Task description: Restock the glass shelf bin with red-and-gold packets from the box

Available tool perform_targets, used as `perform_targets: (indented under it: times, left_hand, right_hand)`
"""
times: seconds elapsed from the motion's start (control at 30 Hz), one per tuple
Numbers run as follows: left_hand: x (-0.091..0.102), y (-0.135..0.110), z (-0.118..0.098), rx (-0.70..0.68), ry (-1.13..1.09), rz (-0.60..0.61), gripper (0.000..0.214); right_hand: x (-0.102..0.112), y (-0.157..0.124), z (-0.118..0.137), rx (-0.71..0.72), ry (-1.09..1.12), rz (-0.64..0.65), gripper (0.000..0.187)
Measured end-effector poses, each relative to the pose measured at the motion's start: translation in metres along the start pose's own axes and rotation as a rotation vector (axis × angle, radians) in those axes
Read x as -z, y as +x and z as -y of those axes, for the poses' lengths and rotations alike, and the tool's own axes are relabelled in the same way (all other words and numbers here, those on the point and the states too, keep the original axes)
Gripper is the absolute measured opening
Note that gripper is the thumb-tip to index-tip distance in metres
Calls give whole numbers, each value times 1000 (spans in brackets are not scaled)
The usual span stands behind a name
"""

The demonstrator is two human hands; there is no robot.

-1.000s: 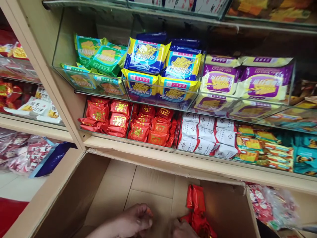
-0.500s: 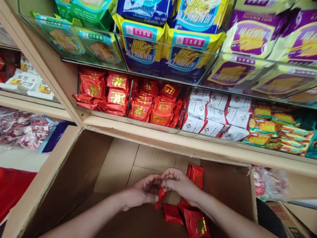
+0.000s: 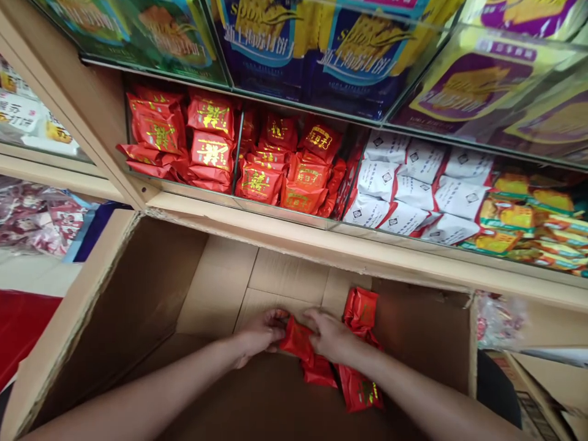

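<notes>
Both my hands are down inside a large cardboard box (image 3: 147, 269), one at each side of a small red wrapped snack packet (image 3: 297, 339). My left hand (image 3: 261, 334) pinches the packet's left edge. On its right edge the fingers of my right hand (image 3: 333, 337) are closed, partly hidden behind the palm. More red packets with gold print lie in the box under and beside my right hand, among them a packet (image 3: 362, 306) near the right wall and another packet (image 3: 361, 392) below my wrist.
Above the box's far edge, a shelf holds red packets (image 3: 211, 147), white packets (image 3: 416, 184) and yellow-green packets (image 3: 509, 211) behind a glass lip. Larger biscuit bags (image 3: 261, 55) fill the shelf above. At the left lies a red sheet (image 3: 25, 331); bagged goods (image 3: 41, 217) sit beyond it.
The packet between my hands has turned, so its broad side now shows. My hands have moved slightly apart around it. The camera view has shifted nearer and lower over the shelf.
</notes>
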State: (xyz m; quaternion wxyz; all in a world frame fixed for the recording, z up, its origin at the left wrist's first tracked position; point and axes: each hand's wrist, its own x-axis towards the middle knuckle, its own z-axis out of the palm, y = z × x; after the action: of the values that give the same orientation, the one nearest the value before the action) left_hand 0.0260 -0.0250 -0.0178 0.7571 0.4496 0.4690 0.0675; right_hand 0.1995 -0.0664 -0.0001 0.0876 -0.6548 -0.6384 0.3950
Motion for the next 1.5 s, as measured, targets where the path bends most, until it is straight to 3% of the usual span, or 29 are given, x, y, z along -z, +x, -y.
perform_targets:
  times: [0.17, 0.3, 0.4, 0.57, 0.77, 0.9, 1.0, 1.1, 1.2, 1.3, 1.4, 1.5]
  left_hand:
    - [-12, 1, 16, 82, 96, -12, 32]
    - [-17, 0, 17, 50, 111, -9, 28]
    - [-9, -3, 2, -42, 99, -1, 30]
    - [9, -26, -41, -235, 103, 76, 30]
    - [4, -59, -77, -429, -61, 55, 23]
    - [4, -62, -79, -383, -252, 97, 26]
    - [5, -61, -77, -383, -174, 233, 37]
    - [4, -60, -74, -411, -90, 226, 35]
    - [2, -58, -70, -399, -96, 240, 32]
    - [5, -60, -66, -366, -116, 362, 32]
    - [10, -62, -65, -370, -169, 497, 43]
    - [12, -62, -65, -418, -176, 481, 43]
  right_hand:
    - [-20, -14, 0, 45, -54, 149, 52]
    - [-19, -14, 4, 8, -40, 180, 64]
    - [-7, -13, 10, -5, -4, 129, 57]
    - [30, -23, 34, 106, 133, 97, 43]
    - [73, -46, 64, 184, 309, 18, 33]
    - [74, -43, 61, 114, 579, -18, 41]
    - [69, -36, 55, 96, 730, -50, 40]
    - [64, -32, 52, 123, 794, -38, 36]
    - [62, -38, 53, 145, 711, -22, 32]
    - [67, -55, 59, 236, 451, -66, 27]
    - [88, -76, 74, 403, 151, -241, 27]
    - [120, -82, 91, 533, 34, -522, 32]
